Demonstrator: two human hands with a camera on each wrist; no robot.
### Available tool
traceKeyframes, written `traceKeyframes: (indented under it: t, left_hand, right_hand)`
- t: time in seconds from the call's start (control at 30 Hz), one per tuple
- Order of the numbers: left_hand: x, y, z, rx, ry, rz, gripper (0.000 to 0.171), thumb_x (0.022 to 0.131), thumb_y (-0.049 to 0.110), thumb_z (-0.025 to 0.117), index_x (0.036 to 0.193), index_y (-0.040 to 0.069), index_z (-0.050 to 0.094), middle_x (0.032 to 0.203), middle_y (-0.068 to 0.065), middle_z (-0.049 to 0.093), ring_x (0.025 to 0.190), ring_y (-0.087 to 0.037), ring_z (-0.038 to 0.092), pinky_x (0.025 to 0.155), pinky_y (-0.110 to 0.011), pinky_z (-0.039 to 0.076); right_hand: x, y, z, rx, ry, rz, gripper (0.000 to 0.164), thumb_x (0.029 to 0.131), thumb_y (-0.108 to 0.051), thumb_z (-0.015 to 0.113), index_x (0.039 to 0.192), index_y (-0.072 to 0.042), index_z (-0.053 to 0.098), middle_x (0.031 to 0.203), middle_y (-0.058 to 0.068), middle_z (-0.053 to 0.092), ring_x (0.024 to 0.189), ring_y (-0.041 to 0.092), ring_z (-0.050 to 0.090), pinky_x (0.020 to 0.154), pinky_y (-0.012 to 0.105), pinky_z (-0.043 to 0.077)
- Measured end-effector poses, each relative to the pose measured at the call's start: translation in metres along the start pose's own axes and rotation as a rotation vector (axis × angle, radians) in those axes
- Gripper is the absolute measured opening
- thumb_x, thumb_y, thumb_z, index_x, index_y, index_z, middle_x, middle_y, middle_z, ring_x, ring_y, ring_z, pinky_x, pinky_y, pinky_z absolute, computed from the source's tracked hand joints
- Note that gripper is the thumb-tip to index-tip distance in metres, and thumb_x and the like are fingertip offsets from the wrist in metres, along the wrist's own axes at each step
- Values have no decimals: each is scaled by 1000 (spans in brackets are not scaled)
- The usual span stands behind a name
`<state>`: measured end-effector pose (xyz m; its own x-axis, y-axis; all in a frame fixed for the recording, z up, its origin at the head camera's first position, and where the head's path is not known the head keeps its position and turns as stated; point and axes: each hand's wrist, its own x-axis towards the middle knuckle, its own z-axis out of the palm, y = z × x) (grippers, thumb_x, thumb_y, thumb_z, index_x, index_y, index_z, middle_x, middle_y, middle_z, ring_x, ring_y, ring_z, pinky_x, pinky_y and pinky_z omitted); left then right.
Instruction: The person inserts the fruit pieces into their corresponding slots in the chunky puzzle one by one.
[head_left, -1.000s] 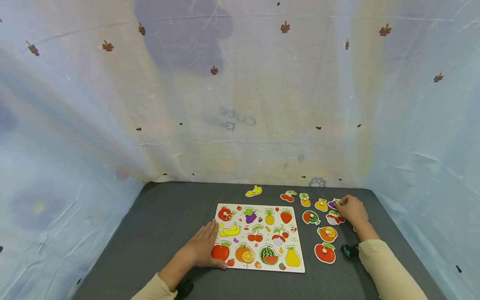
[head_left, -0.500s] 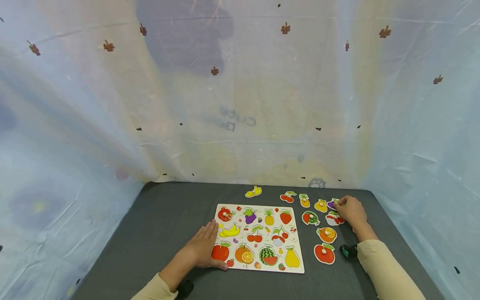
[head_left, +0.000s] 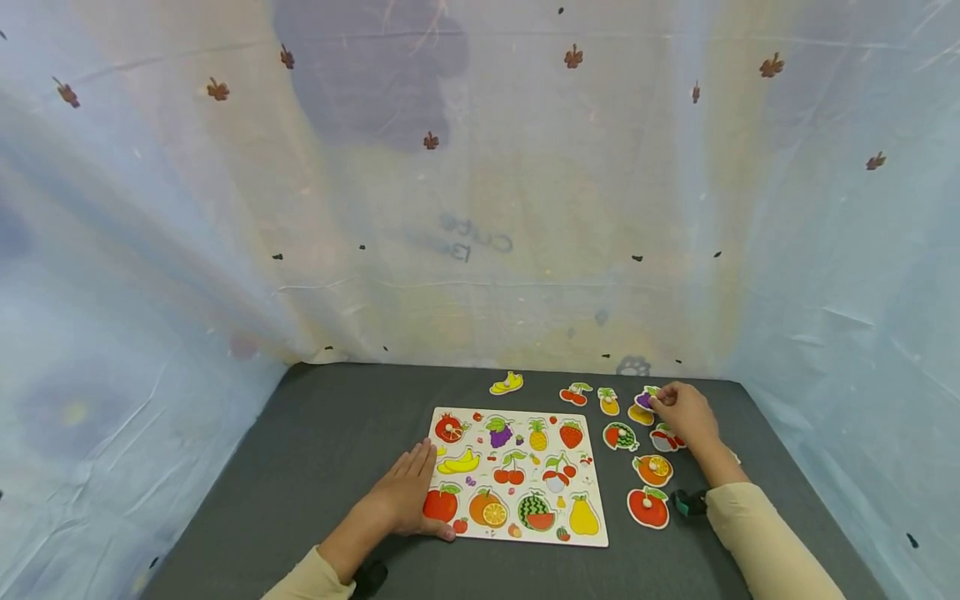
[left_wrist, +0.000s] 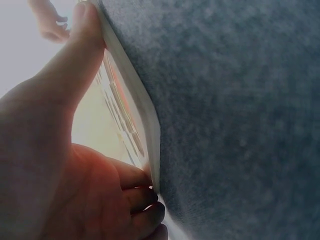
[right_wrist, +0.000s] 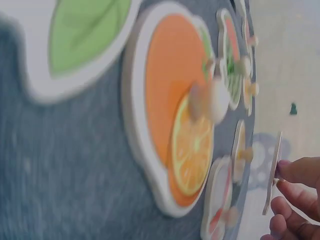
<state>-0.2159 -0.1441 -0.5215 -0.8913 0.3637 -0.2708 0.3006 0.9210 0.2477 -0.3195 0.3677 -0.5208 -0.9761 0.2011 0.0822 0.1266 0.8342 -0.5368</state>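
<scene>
My right hand [head_left: 688, 414] pinches the grape puzzle piece [head_left: 645, 399] by its knob, above the table and partly over the pear piece [head_left: 641, 416]. In the right wrist view the grape piece [right_wrist: 272, 175] appears edge-on, lifted off the surface. My left hand [head_left: 408, 490] rests with straight fingers along the left edge of the white fruit puzzle board [head_left: 525, 503]; its thumb lies at the near corner. The left wrist view shows thumb and fingers against the edge of the board [left_wrist: 145, 110]. On the board are printed fruit outlines, including grapes in the top row.
Right of the board lie loose knobbed pieces: watermelon [head_left: 621, 435], orange [head_left: 653, 470], a red fruit [head_left: 648, 507] and a red-and-white one [head_left: 666, 438]. Behind it are banana [head_left: 507, 383], cherry [head_left: 576, 393] and pineapple [head_left: 609, 401] pieces. A patterned curtain [head_left: 480, 208] surrounds the dark table [head_left: 337, 417].
The right hand has lifted the grape piece off the table and carried it left, partly over the pear piece. The left hand has stayed at the board's edge.
</scene>
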Motion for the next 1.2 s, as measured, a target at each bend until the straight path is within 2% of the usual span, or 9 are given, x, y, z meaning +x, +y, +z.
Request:
traceKeyframes:
  t: [0.2, 0.43, 0.6, 0.87, 1.1, 1.2]
  left_hand:
    - [0, 1, -1, 2, 2, -1, 140, 70, 72, 90, 167, -6, 24, 176, -22, 21, 163, -38, 23, 133, -52, 20]
    - [-1, 0, 0, -28, 10, 3, 142, 70, 71, 91, 167, -7, 24, 176, -23, 21, 163, -38, 23, 133, -52, 21]
    - [-2, 0, 0, -36, 7, 5, 142, 70, 71, 91, 167, -6, 22, 176, -23, 19, 163, -38, 21, 133, -53, 20]
    - [-1, -2, 1, -34, 11, 9, 142, 70, 72, 91, 167, -7, 23, 176, -23, 20, 163, -38, 22, 133, -53, 21]
    - [0, -3, 2, -36, 8, 17, 142, 70, 72, 90, 167, -7, 22, 176, -23, 20, 163, -38, 22, 133, -53, 21]
    - [0, -3, 1, -38, 8, 18, 142, 71, 72, 90, 167, -7, 22, 176, -23, 20, 163, -38, 21, 133, -53, 20]
  right_hand:
    - [-6, -16, 5, 10, -2, -78, 27, 102, -26, 74, 108, 0, 68, 100, 17, 68, 86, 32, 64, 73, 49, 55]
    - [-14, -39, 9, 35, -9, -130, 24, 102, -24, 75, 107, -1, 69, 101, 16, 65, 76, 25, 61, 60, 37, 53]
    - [-18, -53, 14, 11, 4, -179, 22, 101, -24, 76, 105, -3, 70, 100, 13, 64, 82, 26, 57, 68, 38, 47]
    - [-23, -70, 23, 40, -24, -260, 18, 101, -23, 77, 104, -6, 71, 101, 12, 65, 88, 27, 63, 80, 50, 57]
    - [-29, -85, 28, 79, -46, -321, 15, 100, -21, 77, 103, -7, 71, 97, 8, 63, 79, 22, 53, 67, 37, 46]
    - [-31, -91, 31, 88, -52, -349, 14, 100, -19, 78, 103, -8, 71, 95, 6, 62, 79, 21, 53, 67, 35, 46]
